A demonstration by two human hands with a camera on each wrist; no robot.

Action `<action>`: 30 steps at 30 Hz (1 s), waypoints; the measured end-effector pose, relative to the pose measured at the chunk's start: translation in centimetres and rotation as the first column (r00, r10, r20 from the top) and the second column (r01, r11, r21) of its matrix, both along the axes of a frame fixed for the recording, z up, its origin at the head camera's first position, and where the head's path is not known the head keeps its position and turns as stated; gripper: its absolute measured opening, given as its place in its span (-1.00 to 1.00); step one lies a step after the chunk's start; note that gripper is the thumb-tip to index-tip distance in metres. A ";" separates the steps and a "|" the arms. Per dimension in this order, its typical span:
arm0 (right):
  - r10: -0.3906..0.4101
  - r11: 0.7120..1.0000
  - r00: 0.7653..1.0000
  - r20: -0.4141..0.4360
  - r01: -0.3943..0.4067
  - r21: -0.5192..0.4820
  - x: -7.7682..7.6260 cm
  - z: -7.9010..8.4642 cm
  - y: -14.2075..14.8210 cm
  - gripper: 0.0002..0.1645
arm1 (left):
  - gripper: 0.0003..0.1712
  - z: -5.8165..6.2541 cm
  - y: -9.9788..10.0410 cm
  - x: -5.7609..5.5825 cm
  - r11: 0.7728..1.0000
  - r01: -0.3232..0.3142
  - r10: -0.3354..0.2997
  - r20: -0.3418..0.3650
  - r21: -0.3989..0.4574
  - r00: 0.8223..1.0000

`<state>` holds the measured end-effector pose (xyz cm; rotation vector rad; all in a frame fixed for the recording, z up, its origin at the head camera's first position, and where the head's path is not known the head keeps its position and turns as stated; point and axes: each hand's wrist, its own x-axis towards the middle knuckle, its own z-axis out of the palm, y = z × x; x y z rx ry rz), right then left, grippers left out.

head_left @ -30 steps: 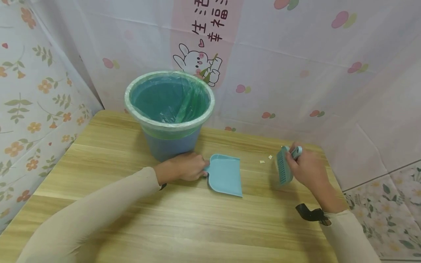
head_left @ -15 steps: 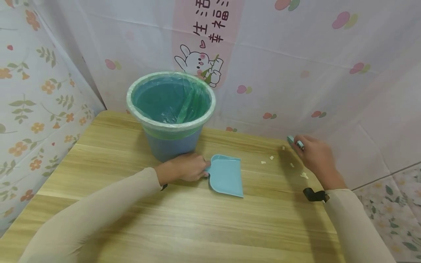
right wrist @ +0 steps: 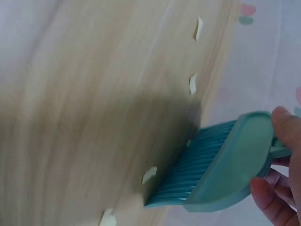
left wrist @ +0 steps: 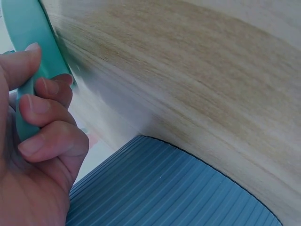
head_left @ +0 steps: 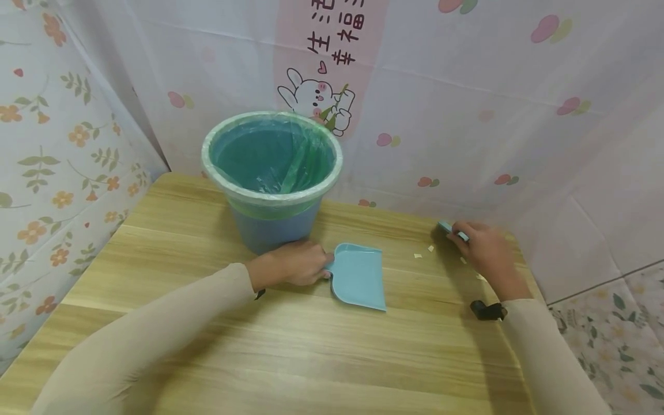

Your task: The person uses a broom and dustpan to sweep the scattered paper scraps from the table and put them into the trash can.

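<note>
My left hand (head_left: pixel 302 263) grips the handle of a light blue dustpan (head_left: pixel 359 278), which lies on the wooden table with its wide edge facing right. In the left wrist view, fingers and thumb curl round that handle. At the table's back right, my right hand (head_left: pixel 486 253) holds a small teal hand brush (right wrist: pixel 230 165) by its handle. The bristles touch the tabletop in the right wrist view, close to a pale paper scrap (right wrist: pixel 149 174). Several such scraps (head_left: pixel 418 255) lie scattered between the dustpan and the right hand; the brush partly hides one.
A blue bin (head_left: pixel 275 225) with a thin green liner stands on the table (head_left: pixel 280 357) just behind my left hand. Printed cloth (head_left: pixel 441 104) hangs along the back edge. The table's right edge runs near my right forearm.
The brush first swung back and right, uncovering scraps beneath it, then came slightly left and down onto the table. The left hand and dustpan have stayed in place.
</note>
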<state>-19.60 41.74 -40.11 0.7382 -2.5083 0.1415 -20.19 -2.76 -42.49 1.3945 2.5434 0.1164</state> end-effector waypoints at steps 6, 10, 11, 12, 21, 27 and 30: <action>0.058 0.998 0.998 0.021 -0.057 -0.020 1.3 -0.5 -0.8 -0.34 | -0.66 0.2 0.0 0.0 1.000 0.004 -0.004 -0.009 0.001 1.000; 0.144 0.989 0.990 0.005 -0.144 -0.031 2.3 -0.5 -1.4 -0.30 | -0.66 0.2 0.0 0.0 1.000 0.007 -0.007 -0.013 -0.006 1.000; 0.164 0.986 0.986 0.001 -0.164 -0.031 2.7 -0.4 -1.5 -0.31 | -0.66 0.2 0.0 -0.1 1.000 0.007 -0.007 -0.013 -0.006 1.000; 0.183 0.983 0.983 0.002 -0.183 -0.034 3.0 -0.4 -1.7 -0.33 | -0.66 0.2 0.0 -0.1 1.000 0.007 -0.007 -0.013 -0.007 1.000; 0.290 0.957 0.955 0.056 -0.288 -0.037 5.7 0.9 -2.1 -0.35 | -0.65 0.1 0.0 -0.1 1.000 0.014 -0.014 -0.018 -0.011 1.000; 0.231 0.972 0.972 0.030 -0.230 -0.040 6.5 1.9 -1.5 -0.37 | -0.65 0.0 0.1 -0.1 1.000 0.006 -0.006 -0.002 -0.020 1.000; 0.125 0.992 0.992 -0.027 -0.126 -0.028 6.3 2.4 -0.6 -0.29 | -0.67 0.0 0.0 -0.1 1.000 0.009 -0.009 -0.006 -0.008 1.000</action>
